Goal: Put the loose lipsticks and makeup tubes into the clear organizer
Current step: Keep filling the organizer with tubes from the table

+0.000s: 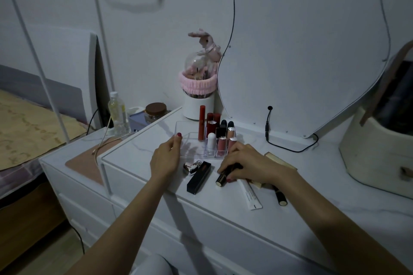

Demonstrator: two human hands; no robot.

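Clear organizer [182, 128] is holding upright lipsticks [213, 126] in its right-hand compartments; its left part is showing nothing inside. Left hand [166, 157] is touching its near-left corner, fingers relaxed. Right hand [243, 163] is gripping a dark tube [223, 176] lying on the white surface [312, 185], beside a black box [199, 177]. Behind, a mirror [301, 51] is leaning.

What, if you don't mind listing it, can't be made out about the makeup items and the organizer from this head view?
- Dark tube: its far end lies hidden under the right hand.
- Gold box: mostly covered by the right wrist.
- White tube: print too small to read.
- Clear organizer: its near left corner is hidden by the left hand; dim light blurs the empty dividers.
- Black box: label unreadable.
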